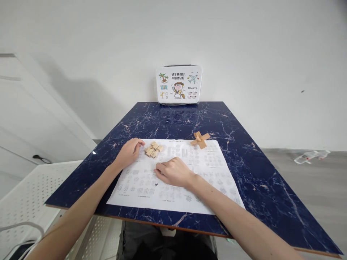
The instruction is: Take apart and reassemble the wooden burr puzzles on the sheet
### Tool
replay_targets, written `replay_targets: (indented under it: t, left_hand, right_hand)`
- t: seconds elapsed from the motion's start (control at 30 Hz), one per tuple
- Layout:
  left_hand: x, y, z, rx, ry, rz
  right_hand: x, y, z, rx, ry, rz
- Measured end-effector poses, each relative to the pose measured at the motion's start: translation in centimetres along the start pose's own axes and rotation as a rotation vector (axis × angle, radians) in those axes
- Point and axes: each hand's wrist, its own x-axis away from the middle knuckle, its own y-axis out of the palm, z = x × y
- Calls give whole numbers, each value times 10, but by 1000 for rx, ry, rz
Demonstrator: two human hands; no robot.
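Note:
My left hand [129, 151] rests at the upper left edge of a printed paper sheet [168, 202], its fingers loosely bent and slightly apart, with nothing seen in them. Just right of those fingertips sits a cluster of small notched wooden puzzle pieces [153, 150] on the sheet. Over the middle of the paper lies my right hand [173, 171], fingers folded and pointing left, with no object showing in it. A cross-shaped wooden assembly [200, 140] lies at the sheet's top right edge. The print under my right hand is hidden.
A dark blue marbled table [173, 122] holds the sheet. At its far edge a white case with cartoon prints [179, 85] stands against the wall. White perforated shelving [40, 180] is on the left. A clear plastic bottle [311, 156] lies on the floor at right.

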Motion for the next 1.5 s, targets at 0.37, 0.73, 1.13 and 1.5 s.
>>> replay_targets:
  t: [0.37, 0.73, 1.13, 1.5]
  left_hand:
    - [5, -2, 8, 13, 93, -40]
    - [8, -2, 16, 10, 137, -66]
    - [9, -3, 16, 66, 119, -58]
    - [-18, -6, 20, 276, 118, -329]
  right_hand:
    - [2, 6, -2, -76, 78, 35]
    - [2, 11, -2, -266, 184, 57]
    - [2, 12, 0, -343, 195, 65]
    - [1, 12, 2, -359, 212, 50]
